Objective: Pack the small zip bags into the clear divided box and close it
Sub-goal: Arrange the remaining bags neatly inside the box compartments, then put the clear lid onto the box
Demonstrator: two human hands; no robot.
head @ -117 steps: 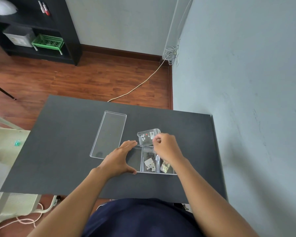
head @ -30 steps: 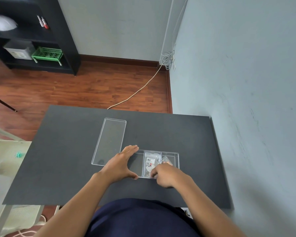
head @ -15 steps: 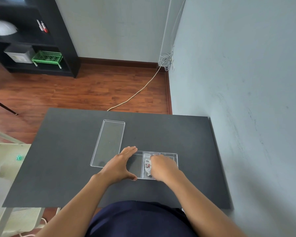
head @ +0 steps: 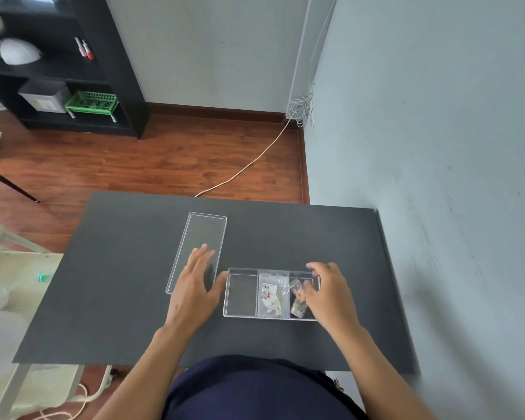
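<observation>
Dark grey matte tabletop is carrying a clear plastic three-compartment box, uncovered; small zip bags are lying in its middle and right compartments. Right hand is cupping the box's right end in a loose grip. Left hand is hovering spread and empty over the flat clear rectangular lid just left of the box

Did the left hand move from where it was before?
Yes. The left hand has left the divided box's left end and slid leftward and away from the person onto the clear lid, which lies flat on the table.
</observation>
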